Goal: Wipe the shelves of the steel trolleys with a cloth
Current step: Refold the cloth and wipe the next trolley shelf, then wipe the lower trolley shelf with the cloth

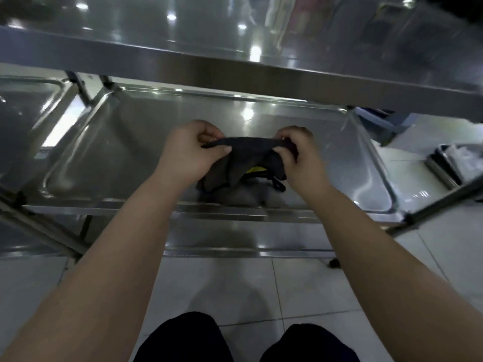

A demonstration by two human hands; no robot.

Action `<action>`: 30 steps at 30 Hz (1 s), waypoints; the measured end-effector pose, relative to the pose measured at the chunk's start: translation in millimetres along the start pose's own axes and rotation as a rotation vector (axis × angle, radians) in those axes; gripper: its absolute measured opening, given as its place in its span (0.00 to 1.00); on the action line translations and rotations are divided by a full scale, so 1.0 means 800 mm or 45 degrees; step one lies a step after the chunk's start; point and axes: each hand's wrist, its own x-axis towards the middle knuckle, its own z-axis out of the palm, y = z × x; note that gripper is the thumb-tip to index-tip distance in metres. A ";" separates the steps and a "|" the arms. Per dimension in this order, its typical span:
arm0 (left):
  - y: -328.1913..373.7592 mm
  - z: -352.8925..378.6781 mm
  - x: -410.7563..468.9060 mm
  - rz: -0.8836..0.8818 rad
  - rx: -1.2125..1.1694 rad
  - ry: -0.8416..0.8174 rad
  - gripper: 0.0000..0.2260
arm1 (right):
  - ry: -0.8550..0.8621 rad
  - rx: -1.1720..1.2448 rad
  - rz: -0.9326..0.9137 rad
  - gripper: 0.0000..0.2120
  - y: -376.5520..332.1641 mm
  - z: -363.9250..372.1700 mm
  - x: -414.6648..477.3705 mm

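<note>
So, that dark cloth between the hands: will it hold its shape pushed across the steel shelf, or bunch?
Probably floppy: the cloth sags in folds between the left hand and right hand pinching its top edge. It looks light, hanging from a mere pinch. On the glossy shelf it would likely slide and bunch unless pressed flat.

Pale glossy floor tiles (235, 291) with thin grout lines reflect soft light.

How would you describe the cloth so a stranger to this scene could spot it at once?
Start at the steel trolley's middle shelf, the tray-like one under the top shelf. Over its near half, the left hand and right hand pinch a cloth stretched between them. It is the only soft, dark thing there, with a yellow patch showing underneath.
</note>
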 end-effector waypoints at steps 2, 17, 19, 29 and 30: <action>0.027 0.022 -0.013 0.063 -0.097 -0.050 0.10 | 0.088 0.022 0.035 0.07 0.002 -0.037 -0.021; -0.027 0.266 -0.174 -0.230 -0.159 -0.805 0.10 | 0.021 -0.140 0.670 0.13 0.126 -0.134 -0.294; -0.064 0.305 -0.194 -0.250 -0.019 -0.862 0.08 | -0.023 -0.129 0.756 0.11 0.165 -0.108 -0.328; -0.177 0.430 -0.202 -0.461 -0.076 -0.761 0.10 | -0.178 -0.352 0.732 0.08 0.298 -0.039 -0.338; -0.180 0.441 -0.194 -0.465 -0.128 -0.707 0.10 | -0.164 -0.427 0.667 0.09 0.309 -0.037 -0.320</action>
